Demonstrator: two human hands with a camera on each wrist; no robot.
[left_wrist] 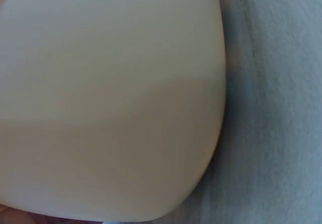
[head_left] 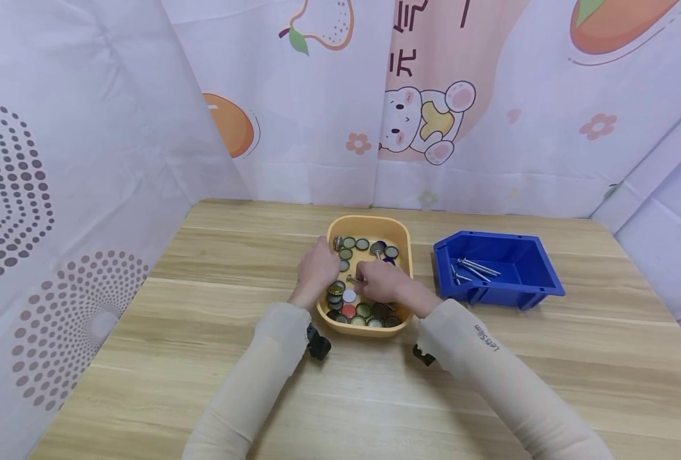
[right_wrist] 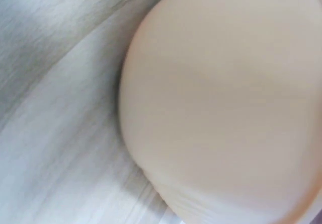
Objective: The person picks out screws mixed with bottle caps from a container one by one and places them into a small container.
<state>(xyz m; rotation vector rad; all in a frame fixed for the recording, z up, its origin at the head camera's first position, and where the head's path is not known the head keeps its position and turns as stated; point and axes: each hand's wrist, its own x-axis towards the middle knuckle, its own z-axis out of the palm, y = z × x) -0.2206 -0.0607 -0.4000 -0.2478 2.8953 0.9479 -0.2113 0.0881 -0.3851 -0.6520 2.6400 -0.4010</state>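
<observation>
A yellow plastic tub (head_left: 369,222) holds many bottle caps, among them a red cap (head_left: 348,310) and a white cap (head_left: 349,296). At its left rim, my left hand (head_left: 317,265) grips the edge, with most of its fingers hidden from above. My right hand (head_left: 382,281) reaches down inside the tub and pinches a metal screw (head_left: 352,278), whose head points left. Another screw (head_left: 377,254) shows among the caps beyond that hand. Both wrist views are filled mostly by the tub's outer wall (left_wrist: 110,73), and the fingers do not show there.
To the right of the tub stands a blue bin (head_left: 519,262) with several long screws (head_left: 478,267) inside. Both sit on a wood-grain table (head_left: 248,255). A printed curtain (head_left: 312,115) hangs behind the table's far edge and along its left side.
</observation>
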